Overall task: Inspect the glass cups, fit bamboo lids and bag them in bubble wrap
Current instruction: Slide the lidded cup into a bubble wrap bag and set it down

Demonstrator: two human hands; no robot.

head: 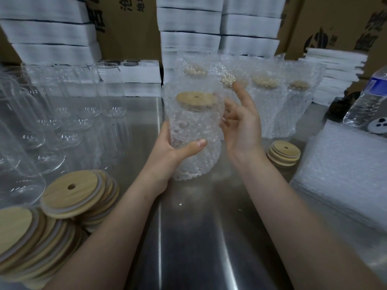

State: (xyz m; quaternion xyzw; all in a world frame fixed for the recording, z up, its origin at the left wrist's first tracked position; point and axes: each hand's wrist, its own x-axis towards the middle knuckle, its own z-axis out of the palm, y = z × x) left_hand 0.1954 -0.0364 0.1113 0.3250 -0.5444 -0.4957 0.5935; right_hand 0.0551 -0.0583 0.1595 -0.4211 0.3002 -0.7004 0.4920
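Your left grip and right grip are bare, and so are your left forearm and right forearm, as far as they show. The left thumbnail is short and plain.

A brushed stainless-steel worktop carries everything. Clear, empty glass cups stand in rows along its left side, towards the far edge. Fanned stacks of round bamboo lids with centre holes lie at the near-left corner. A row of bubble-wrapped glass cups with bamboo lids stands at the far middle. Near it, a small stack of bamboo lids sits beside a pile of flat bubble-wrap bags at the right edge. A clear plastic water bottle stands at the far right, and white foam trays line the far edge.
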